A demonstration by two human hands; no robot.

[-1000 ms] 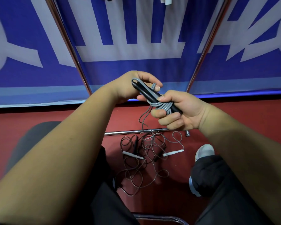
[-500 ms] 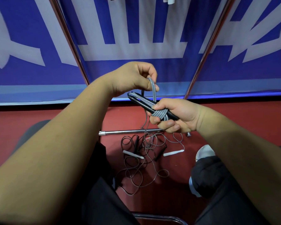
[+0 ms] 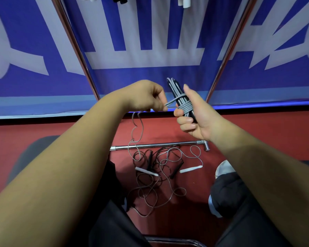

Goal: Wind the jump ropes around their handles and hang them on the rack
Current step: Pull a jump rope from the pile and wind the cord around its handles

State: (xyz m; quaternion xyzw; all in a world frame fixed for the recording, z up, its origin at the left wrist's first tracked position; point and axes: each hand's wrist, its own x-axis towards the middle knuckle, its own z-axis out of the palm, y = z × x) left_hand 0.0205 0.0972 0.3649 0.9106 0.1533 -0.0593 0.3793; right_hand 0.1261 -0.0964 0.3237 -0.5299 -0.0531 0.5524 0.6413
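Centrally, right hand (image 3: pixel 194 120) curled round two black plastic jump-rope handles (image 3: pixel 175 89) held upright, thin grey cord (image 3: pixel 185 108) coiled about their middle, left hand (image 3: pixel 146 97) pinching its taut run just beside, slack trailing to a tangle (image 3: pixel 161 168) of perhaps two more ropes on the red floor (image 3: pixel 257 132).

Even, fairly bright indoor light comes from above, and the shadows are soft. The red floor (image 3: pixel 257 129) darkens between the legs (image 3: pixel 239 202), and the metal bar (image 3: pixel 155 145) lying on it carries a thin bright glint. The wide lens bows the blue banner (image 3: pixel 150 75) and the slanting metal poles (image 3: pixel 74 45) outward, and detail smears toward the edges. Sharpest are the left hand (image 3: pixel 146 97), the right hand (image 3: pixel 198 118) and the grey rope (image 3: pixel 185 107) wound on the black handles (image 3: pixel 177 89).
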